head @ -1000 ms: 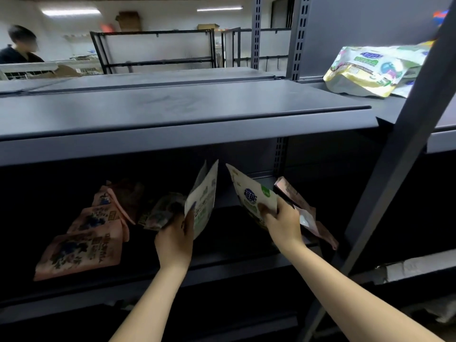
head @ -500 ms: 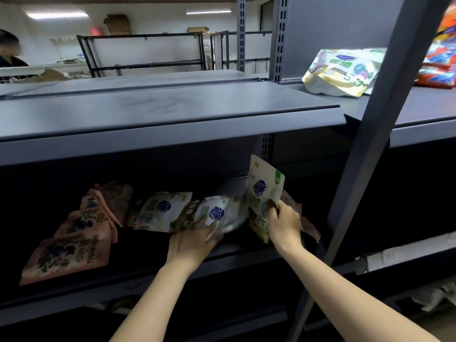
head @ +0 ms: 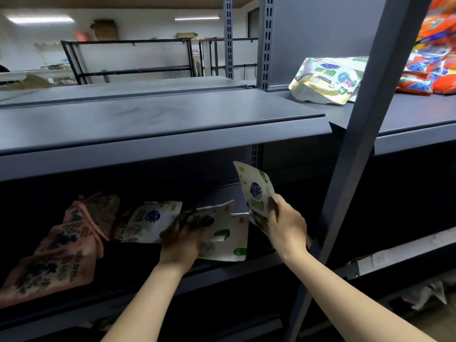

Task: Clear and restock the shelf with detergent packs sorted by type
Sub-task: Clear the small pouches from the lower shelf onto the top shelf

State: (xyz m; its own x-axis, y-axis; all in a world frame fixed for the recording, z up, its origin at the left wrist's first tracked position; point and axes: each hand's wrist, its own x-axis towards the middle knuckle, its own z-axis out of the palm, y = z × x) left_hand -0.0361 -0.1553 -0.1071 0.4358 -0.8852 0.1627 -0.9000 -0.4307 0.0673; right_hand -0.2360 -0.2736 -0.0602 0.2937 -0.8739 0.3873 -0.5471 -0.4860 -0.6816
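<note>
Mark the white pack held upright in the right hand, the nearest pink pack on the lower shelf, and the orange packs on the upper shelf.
white pack (head: pixel 256 191), head view, on its blue logo.
pink pack (head: pixel 49 275), head view, middle of its front face.
orange packs (head: pixel 424 70), head view, on the stack's lower part.

- One head-worn, wide-angle view, looking forward and slightly down into a grey metal shelf (head: pixel 158 134) unit.
- It sits close: both forearms reach in from the bottom edge.
- The upper board lies about level with the lens; the lower bay is dim, perhaps hiding detail.
</note>
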